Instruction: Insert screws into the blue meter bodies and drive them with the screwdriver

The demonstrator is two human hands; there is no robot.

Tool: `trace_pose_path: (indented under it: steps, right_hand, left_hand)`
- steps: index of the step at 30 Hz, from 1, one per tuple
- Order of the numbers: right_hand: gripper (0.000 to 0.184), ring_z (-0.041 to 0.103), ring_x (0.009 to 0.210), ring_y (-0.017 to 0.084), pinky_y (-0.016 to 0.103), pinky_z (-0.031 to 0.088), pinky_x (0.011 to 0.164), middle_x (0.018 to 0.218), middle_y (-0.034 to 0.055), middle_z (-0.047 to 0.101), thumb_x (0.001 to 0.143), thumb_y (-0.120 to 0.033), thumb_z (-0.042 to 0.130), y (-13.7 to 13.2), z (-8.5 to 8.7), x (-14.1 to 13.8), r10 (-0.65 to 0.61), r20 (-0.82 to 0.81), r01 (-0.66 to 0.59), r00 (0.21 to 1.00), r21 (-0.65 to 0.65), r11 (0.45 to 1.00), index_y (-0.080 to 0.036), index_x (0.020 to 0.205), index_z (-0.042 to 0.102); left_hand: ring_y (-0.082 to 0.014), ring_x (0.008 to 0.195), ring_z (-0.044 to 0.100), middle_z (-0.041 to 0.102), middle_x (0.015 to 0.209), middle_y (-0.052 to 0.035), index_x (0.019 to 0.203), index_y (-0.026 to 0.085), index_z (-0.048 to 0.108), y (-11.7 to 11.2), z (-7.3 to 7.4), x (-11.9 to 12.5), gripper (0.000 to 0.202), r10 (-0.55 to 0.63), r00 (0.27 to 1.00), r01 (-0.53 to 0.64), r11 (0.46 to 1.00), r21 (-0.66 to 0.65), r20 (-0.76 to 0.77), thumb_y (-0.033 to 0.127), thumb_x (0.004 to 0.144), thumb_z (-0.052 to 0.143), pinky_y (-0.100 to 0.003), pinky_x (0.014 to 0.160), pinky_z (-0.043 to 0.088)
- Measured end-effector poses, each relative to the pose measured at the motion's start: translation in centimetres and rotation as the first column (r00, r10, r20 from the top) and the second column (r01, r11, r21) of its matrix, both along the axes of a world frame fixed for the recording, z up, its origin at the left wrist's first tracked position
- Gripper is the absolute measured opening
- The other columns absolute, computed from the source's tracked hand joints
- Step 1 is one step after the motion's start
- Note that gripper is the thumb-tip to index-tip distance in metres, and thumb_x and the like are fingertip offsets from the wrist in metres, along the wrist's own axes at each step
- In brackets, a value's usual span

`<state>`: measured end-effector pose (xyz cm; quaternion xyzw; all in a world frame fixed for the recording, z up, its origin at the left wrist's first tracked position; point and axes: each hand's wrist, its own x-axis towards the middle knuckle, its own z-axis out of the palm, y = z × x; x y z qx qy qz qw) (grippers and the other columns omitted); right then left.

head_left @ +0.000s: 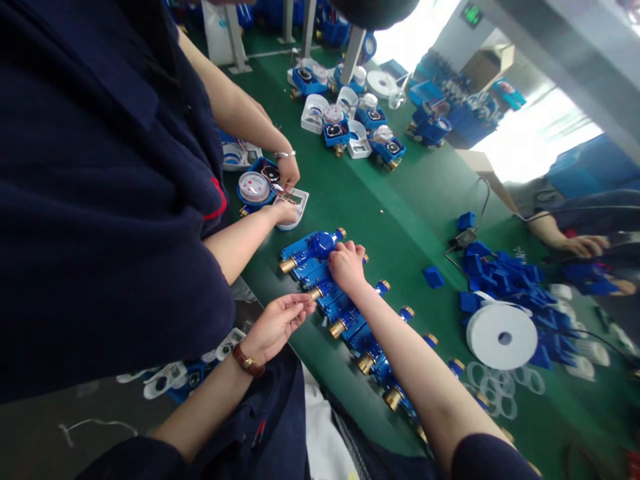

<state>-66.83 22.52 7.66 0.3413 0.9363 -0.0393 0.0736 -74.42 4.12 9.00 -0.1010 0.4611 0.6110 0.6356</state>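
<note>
Right hand (347, 263) is curled down over the row of blue fittings (373, 350), fingers bent in at the top of one of them; the palm hides whether it has a firm grip. Left hand (277, 323), at about 8 o'clock from the right, has its thumb and fingertips drawn together just beside a brass end (315, 293); whether something small is pinched there, I cannot tell. A brown wristwatch (249, 360) sits on that wrist.

The fittings lie side by side along the near edge of the green table (390, 220), running from the right hand toward 4 to 5 o'clock, partly hidden by the right forearm. One blue fitting (323, 245) with brass ends lies just beyond the right hand, toward 10 o'clock.

At 10 to 11 o'clock a co-worker's hands (289, 172) are at a white housing (299, 208), next to a round dial (253, 187). Farther off, at 12 o'clock, stands a group of blue meters (336, 130) among white covers (357, 139). Toward 3 o'clock are a lone blue block (433, 277) and a heap of blue pieces (505, 273); at 4 o'clock, a white reel (503, 337) and clear rings (495, 387).
</note>
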Motion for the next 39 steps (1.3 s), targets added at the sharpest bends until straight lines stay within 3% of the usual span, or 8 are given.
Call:
trace_pose_path:
  steps: [6,12,18,24,28,32,36,39]
  right_hand:
    - [0.027,0.041,0.094,0.026,0.046,0.027,0.085,0.092,0.0128,0.059,0.084,-0.014,0.042,-0.8,0.0,-0.4,0.004,0.054,-0.007,0.999,0.046,0.999,-0.015,0.076,0.069]
    - [0.030,0.046,0.100,0.028,0.047,0.029,0.091,0.097,0.0159,0.061,0.084,-0.010,0.040,-1.9,1.2,-1.1,0.165,0.138,-0.181,0.977,0.109,0.977,-0.014,0.085,0.070]
    - [0.030,0.059,0.087,0.023,0.034,0.040,0.071,0.093,0.0174,0.065,0.084,-0.008,0.039,-0.6,2.1,-0.8,0.293,0.241,-0.303,0.925,0.005,0.953,-0.012,0.089,0.068]
    - [0.026,0.065,0.081,0.021,0.029,0.042,0.065,0.084,0.0159,0.069,0.080,-0.004,0.044,-0.2,1.7,-1.8,0.449,0.304,-0.431,0.840,-0.127,0.893,-0.012,0.079,0.070]
    - [0.026,0.067,0.081,0.021,0.028,0.043,0.064,0.085,0.0156,0.069,0.080,-0.004,0.045,-0.1,1.3,-2.0,0.454,0.303,-0.436,0.838,-0.130,0.891,-0.012,0.080,0.069]
    - [0.028,0.066,0.078,0.021,0.028,0.043,0.063,0.085,0.0151,0.068,0.087,-0.013,0.041,-0.6,2.4,-1.0,0.356,0.277,-0.356,0.893,-0.054,0.933,-0.011,0.080,0.068]
    - [0.034,0.063,0.081,0.017,0.026,0.044,0.068,0.085,0.0081,0.066,0.093,-0.031,0.034,-4.6,4.5,0.7,0.205,-0.044,-0.208,0.978,-0.050,0.977,-0.019,0.092,0.066]
    - [0.026,0.060,0.079,0.014,0.024,0.045,0.071,0.081,0.0043,0.065,0.091,-0.030,0.042,-8.2,4.9,1.6,0.003,-0.422,-0.153,0.907,-0.323,0.934,-0.021,0.092,0.067]
  left_hand:
    - [-0.0080,0.070,0.065,0.069,0.080,-0.0095,0.076,0.008,0.068,0.2,-0.1,-0.6,0.016,0.083,0.995,-0.080,0.995,-0.052,0.056,0.002,0.082,0.055,-0.010,0.056,0.049]
    - [-0.0113,0.085,0.066,0.069,0.095,-0.0119,0.087,0.008,0.070,-0.1,0.0,-0.8,0.024,0.095,0.992,-0.100,0.994,0.053,0.082,-0.006,0.079,0.052,-0.013,0.073,0.053]
    - [-0.0097,0.076,0.067,0.069,0.082,-0.0105,0.080,0.007,0.069,-0.1,0.4,-0.9,0.015,0.143,0.981,-0.141,0.990,-0.029,0.128,-0.002,0.079,0.057,-0.009,0.061,0.052]
    - [-0.0024,0.053,0.057,0.062,0.065,-0.0046,0.067,0.007,0.063,-0.5,0.1,-0.9,0.018,0.244,0.959,-0.237,0.969,-0.063,0.146,0.008,0.083,0.057,-0.006,0.045,0.044]
    - [0.0002,0.042,0.043,0.052,0.053,0.0015,0.066,0.008,0.063,-1.0,-0.3,-0.7,0.018,0.256,0.958,-0.258,0.966,0.002,0.129,0.016,0.082,0.061,-0.008,0.038,0.034]
    - [-0.0023,0.054,0.051,0.060,0.064,-0.0026,0.072,0.008,0.067,-1.1,-0.2,-0.5,0.005,0.240,0.964,-0.246,0.969,0.035,0.118,0.005,0.076,0.065,-0.009,0.046,0.039]
    - [-0.0047,0.064,0.056,0.064,0.073,-0.0059,0.077,0.009,0.069,-0.8,-0.4,-0.1,0.008,0.218,0.973,-0.222,0.974,0.040,0.078,0.002,0.074,0.065,-0.010,0.051,0.039]
    - [-0.0053,0.063,0.055,0.064,0.074,-0.0040,0.079,0.010,0.066,-0.5,-0.9,0.3,0.009,0.177,0.984,-0.174,0.976,0.133,-0.011,0.013,0.072,0.071,-0.013,0.054,0.040]
